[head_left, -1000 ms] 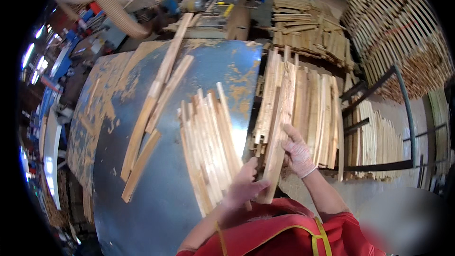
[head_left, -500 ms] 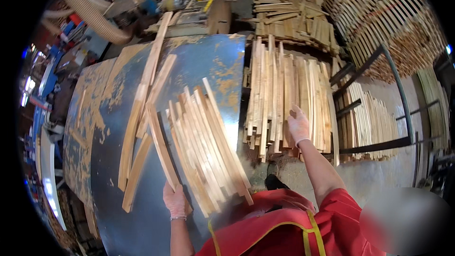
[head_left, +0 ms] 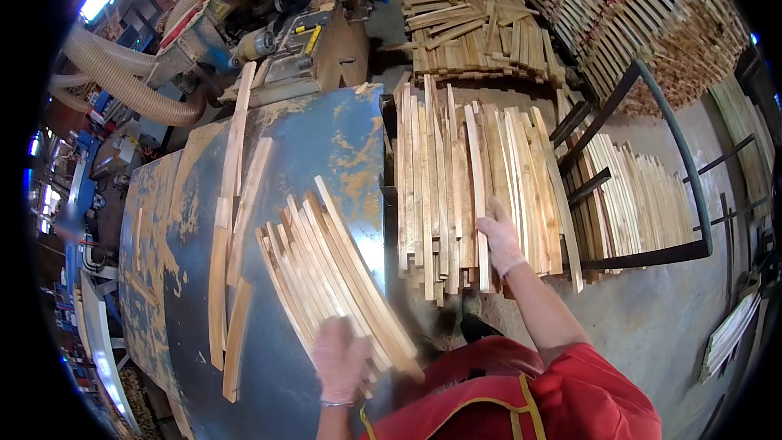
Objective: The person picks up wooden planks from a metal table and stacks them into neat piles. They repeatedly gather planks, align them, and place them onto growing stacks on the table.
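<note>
My left hand (head_left: 340, 360), in a pale glove, is over the near end of a fanned bundle of wooden strips (head_left: 330, 253) on the dark metal tabletop (head_left: 191, 375). Motion blurs its fingers, so their grip is unclear. My right hand (head_left: 500, 238), also gloved, closes around the near part of a pale wooden strip (head_left: 475, 163). That strip lies lengthwise on top of a stack of similar strips (head_left: 436, 187) to the right of the table. Farther left on the tabletop, several longer strips (head_left: 218, 277) lie loosely overlapped.
A dark metal frame (head_left: 688, 155) stands right of the stack, with more strips (head_left: 639, 195) behind it. Beyond lie a jumbled wood pile (head_left: 481, 28) and a tall crisscrossed stack (head_left: 635, 24). Machinery (head_left: 318, 49) and ribbed hoses (head_left: 134, 85) occupy the far left. Sawdust patches the tabletop.
My left hand has left the separate strip it held and moved right over the bundle; that strip no longer lies apart there. My right hand has come nearer and closed on a strip.
</note>
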A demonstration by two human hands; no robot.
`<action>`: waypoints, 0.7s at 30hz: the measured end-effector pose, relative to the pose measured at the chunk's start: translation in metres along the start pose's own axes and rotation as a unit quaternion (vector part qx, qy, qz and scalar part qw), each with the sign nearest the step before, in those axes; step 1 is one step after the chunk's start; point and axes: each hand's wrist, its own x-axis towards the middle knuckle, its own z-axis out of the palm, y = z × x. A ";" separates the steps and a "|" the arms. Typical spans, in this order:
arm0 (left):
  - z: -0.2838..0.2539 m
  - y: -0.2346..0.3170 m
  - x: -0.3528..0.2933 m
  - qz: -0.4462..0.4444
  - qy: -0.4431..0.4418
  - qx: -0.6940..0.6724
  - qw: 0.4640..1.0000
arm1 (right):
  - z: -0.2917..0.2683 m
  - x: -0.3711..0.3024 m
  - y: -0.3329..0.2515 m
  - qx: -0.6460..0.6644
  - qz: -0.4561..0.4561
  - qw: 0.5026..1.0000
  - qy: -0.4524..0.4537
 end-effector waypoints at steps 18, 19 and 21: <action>0.072 0.049 0.046 -0.019 0.010 -0.142 0.990 | -0.047 0.049 -0.003 -0.530 0.006 0.847 0.038; 0.060 0.039 0.041 -0.013 0.036 -0.124 0.992 | -0.059 0.060 0.008 -0.487 0.003 0.873 0.015; 0.031 0.019 0.028 -0.057 0.094 -0.104 0.989 | -0.071 0.070 0.016 -0.395 -0.003 0.919 0.014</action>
